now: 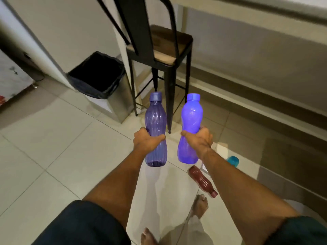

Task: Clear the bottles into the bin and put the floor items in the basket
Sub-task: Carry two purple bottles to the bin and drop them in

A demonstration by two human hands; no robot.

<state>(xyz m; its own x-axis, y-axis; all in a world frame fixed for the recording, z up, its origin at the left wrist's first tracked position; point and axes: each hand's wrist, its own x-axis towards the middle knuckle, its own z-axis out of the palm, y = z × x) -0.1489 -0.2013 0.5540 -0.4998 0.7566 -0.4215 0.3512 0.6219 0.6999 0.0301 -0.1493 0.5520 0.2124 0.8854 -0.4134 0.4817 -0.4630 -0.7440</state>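
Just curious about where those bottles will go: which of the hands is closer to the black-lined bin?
Left. The left hand is right of and below the bin; the right hand is further right.

Dim indoor light; motion-blurred top, wide-angle edge bending, floor glare.

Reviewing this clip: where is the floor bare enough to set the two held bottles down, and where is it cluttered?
Bare tiles spread wide to the person's left, bordered by the bin and the left arm. Crowded: by the right arm, where a red bottle lies beside a teal item, and under the chair, whose legs stand close beside the bin.
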